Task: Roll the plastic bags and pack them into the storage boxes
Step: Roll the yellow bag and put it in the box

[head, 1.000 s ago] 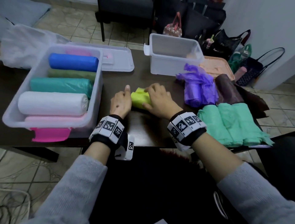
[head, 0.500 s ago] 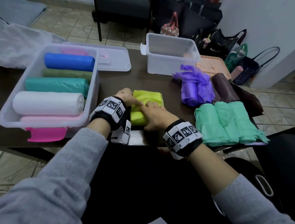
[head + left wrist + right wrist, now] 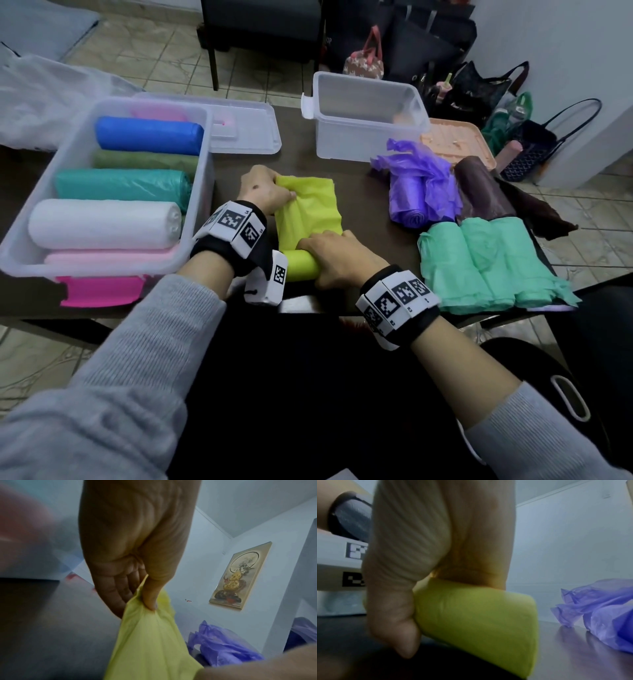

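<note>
A yellow-green plastic bag lies partly unrolled on the dark table, its rolled end near the front edge. My left hand pinches the loose sheet between thumb and fingers at its far left corner. My right hand grips the yellow roll, thumb on its near side. The left storage box holds blue, green, teal, white and pink rolls. The right storage box stands at the back with no rolls visible inside.
A clear lid lies behind the left box. Loosely rolled purple bags, a dark brown roll and mint green rolls lie at the right; a peach tray sits beyond them. Handbags stand on the floor behind.
The yellow roll came toward the front edge and unrolled. My left hand moved away from it, drawing the loose sheet out, while my right hand stayed on the roll.
</note>
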